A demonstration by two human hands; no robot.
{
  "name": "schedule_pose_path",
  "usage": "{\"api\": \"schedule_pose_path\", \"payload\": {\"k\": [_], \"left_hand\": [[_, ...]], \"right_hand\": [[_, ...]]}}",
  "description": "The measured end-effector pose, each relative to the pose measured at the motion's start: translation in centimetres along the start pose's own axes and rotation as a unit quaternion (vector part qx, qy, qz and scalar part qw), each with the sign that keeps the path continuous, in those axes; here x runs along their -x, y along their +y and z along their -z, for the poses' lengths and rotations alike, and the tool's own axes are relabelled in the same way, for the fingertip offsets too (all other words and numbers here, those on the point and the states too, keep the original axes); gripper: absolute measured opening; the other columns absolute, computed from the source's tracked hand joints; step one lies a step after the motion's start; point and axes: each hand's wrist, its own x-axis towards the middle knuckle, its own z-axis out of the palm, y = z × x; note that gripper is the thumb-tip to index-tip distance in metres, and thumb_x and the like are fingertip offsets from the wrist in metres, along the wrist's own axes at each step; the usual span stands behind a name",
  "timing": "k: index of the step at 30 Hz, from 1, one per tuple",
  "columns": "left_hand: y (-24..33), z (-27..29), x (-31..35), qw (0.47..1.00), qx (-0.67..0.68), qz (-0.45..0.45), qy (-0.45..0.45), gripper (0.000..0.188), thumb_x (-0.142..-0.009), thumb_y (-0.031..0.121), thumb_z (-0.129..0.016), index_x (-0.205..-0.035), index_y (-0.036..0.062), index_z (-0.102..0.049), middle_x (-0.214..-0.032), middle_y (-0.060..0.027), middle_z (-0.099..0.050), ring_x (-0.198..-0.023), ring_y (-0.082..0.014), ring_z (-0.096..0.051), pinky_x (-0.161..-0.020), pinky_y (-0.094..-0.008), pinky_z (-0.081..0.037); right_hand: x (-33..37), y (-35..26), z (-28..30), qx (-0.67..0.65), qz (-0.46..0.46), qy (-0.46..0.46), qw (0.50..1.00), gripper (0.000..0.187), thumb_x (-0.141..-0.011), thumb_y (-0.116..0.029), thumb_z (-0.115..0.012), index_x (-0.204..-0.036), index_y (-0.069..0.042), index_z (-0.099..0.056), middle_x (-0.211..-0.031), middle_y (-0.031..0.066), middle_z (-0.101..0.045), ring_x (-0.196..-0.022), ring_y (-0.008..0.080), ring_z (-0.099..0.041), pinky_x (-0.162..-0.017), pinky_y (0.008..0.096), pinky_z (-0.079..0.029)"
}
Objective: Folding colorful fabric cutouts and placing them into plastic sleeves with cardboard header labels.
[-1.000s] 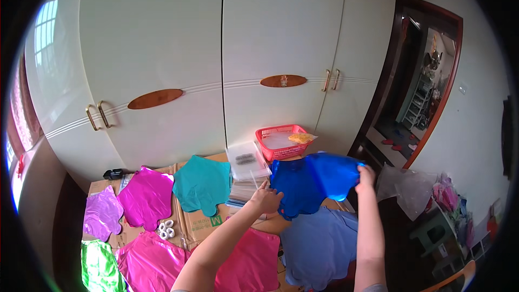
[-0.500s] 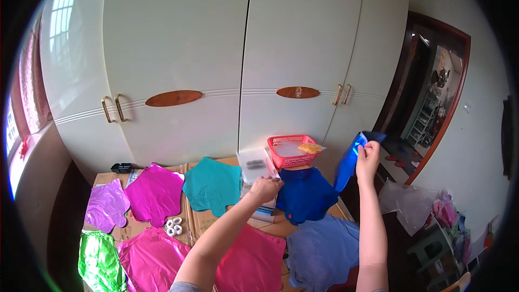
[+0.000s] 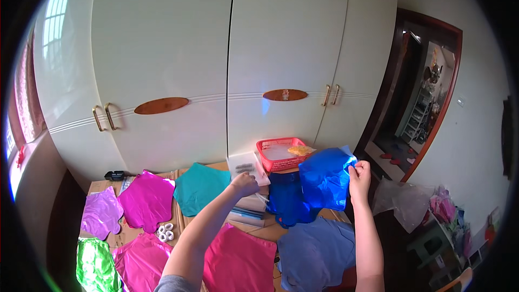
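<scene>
My right hand (image 3: 359,181) pinches the edge of a shiny blue foil balloon (image 3: 325,177), flat and without air. It hangs above a darker blue foil balloon (image 3: 291,199) lying on the cardboard. Over a stack of flat packets (image 3: 247,211) my left hand (image 3: 246,184) is closed, its fingertips mostly hidden. A thin white strip, perhaps a straw (image 3: 261,197), shows just beside that hand. Behind it lies a clear plastic packet (image 3: 244,163) with grey printing.
More flat foil balloons cover the cardboard: teal (image 3: 201,188), magenta (image 3: 146,199), lilac (image 3: 102,213), green (image 3: 98,265), pink (image 3: 240,259) and grey-blue (image 3: 318,254). White ribbon rolls (image 3: 165,232) sit between them. A red basket (image 3: 277,161) stands against the cabinet (image 3: 173,54).
The bright blue balloon has swung left and opened out from a narrow fold, facing me now. My left hand has shifted slightly left, and the view has turned a little.
</scene>
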Motion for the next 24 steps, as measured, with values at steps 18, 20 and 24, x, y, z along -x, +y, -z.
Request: {"api": "schedule_pose_path", "payload": {"k": [18,20,24], "left_hand": [[-0.3,5.4,8.1,0.961,0.161,0.198,-0.104,0.015,-0.082,0.023,-0.062,-0.088,0.0132,-0.071,-0.091,-0.0088,-0.07,-0.085,-0.0274,-0.068,-0.067,-0.0394,-0.055],[-0.5,4.6,8.6,0.953,0.175,0.224,-0.107,0.022,-0.079,0.034,-0.068,-0.089,0.014,-0.071,-0.093,-0.0088,-0.069,-0.086,-0.0259,-0.068,-0.072,-0.0404,-0.053],[-0.3,3.7,9.2,0.944,0.222,0.233,-0.071,0.03,-0.084,0.041,-0.061,-0.1,0.016,-0.067,-0.095,-0.0126,-0.067,-0.094,-0.0298,-0.064,-0.082,-0.0424,-0.05]], "right_hand": [[2.4,-1.0,-1.8,-0.042,-0.032,-0.047,0.997,0.017,-0.089,0.003,-0.055,-0.096,-0.006,-0.043,-0.074,-0.0021,-0.049,-0.066,0.003,-0.042,-0.059,0.0194,-0.031],[2.5,-1.4,-1.6,-0.039,-0.036,-0.045,0.998,0.017,-0.089,0.003,-0.055,-0.095,-0.006,-0.043,-0.074,-0.0024,-0.049,-0.066,0.003,-0.041,-0.059,0.0192,-0.031],[2.9,-1.8,-1.6,-0.045,-0.029,-0.053,0.997,0.017,-0.089,0.003,-0.055,-0.095,-0.007,-0.043,-0.074,-0.0027,-0.048,-0.066,0.0028,-0.041,-0.058,0.019,-0.031]]}}
